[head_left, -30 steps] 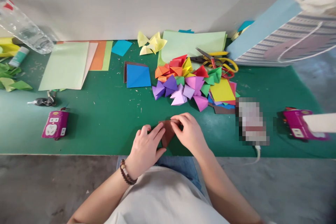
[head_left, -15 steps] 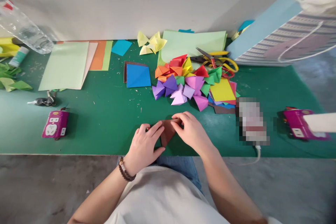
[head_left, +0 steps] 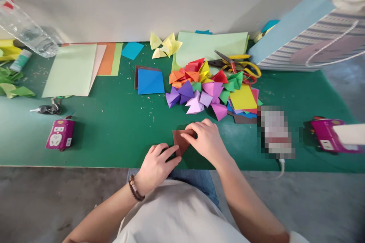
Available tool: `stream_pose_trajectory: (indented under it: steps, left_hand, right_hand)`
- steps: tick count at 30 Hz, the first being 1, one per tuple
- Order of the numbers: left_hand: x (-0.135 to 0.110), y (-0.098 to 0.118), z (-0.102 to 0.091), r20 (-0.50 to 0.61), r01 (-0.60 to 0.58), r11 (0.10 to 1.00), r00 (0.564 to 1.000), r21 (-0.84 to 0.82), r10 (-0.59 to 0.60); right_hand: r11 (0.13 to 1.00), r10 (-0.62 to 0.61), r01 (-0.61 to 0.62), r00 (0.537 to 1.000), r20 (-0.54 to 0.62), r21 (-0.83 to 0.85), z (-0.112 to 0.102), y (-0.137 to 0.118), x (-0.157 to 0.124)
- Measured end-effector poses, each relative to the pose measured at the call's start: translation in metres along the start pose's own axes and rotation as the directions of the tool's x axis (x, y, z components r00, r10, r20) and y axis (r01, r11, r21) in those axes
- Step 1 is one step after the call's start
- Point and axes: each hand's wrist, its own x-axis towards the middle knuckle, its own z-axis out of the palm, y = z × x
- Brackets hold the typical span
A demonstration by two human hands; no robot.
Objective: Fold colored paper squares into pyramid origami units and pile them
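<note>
A folded piece of brown paper lies on the green mat at the front of the table, its point toward me. My right hand presses on its upper right part and hides that corner. My left hand, with a beaded bracelet on the wrist, has curled fingers on the paper's lower left edge. A heap of folded coloured paper pieces sits beyond my hands, nearest my right hand.
Yellow-handled scissors lie behind the heap, beside a paper bag. Stacked coloured paper sheets and a blue square lie to the left. Magenta power strips stand at both sides. A pixelated object stands right of my hands.
My left hand has slid down and away from the paper's upper left corner, which now shows. My right hand has moved left over the top of the paper.
</note>
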Motion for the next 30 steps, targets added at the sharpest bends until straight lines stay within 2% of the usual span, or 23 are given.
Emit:
stream_pose_trajectory:
  steps: [11,17,27,30]
  left_hand:
    - [0.0,-0.002,-0.001,-0.034,-0.037,0.999,0.999,-0.031,0.035]
    - [-0.001,-0.006,0.001,-0.068,-0.07,0.996,0.995,-0.053,0.067]
    - [0.02,-0.018,0.008,-0.098,-0.192,0.979,0.978,-0.074,0.184]
    - [0.021,-0.019,0.009,-0.066,-0.168,0.984,0.984,-0.056,0.164]
  right_hand:
    - [1.0,0.012,-0.011,1.0,0.005,-0.003,-0.001,-0.001,0.0]
    - [0.999,0.02,-0.018,0.998,0.052,-0.045,-0.005,-0.003,0.001]
    - [0.998,0.015,-0.013,0.999,0.045,-0.061,-0.002,-0.002,0.001]
    - [0.998,-0.001,0.003,0.999,0.032,-0.058,-0.001,-0.001,0.001]
